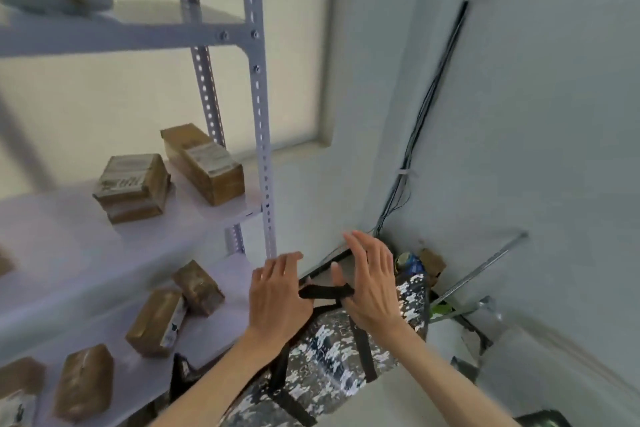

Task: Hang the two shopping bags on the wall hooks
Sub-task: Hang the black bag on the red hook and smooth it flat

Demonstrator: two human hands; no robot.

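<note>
A shopping bag (329,350) with a black-and-white camouflage print hangs low in the middle, held up by its black strap handles (325,292). My left hand (277,295) and my right hand (370,284) are side by side above the bag, each gripping the strap, which stretches between them. The fingers of both hands point up towards the pale wall. A second dark bag (183,374) shows partly at the lower left of the first. No wall hook is visible.
A metal shelving rack (259,114) with several brown parcels (204,163) stands at the left. Black cables (426,107) run down the wall corner. Metal rods (485,267) and clutter lie in the corner at the right.
</note>
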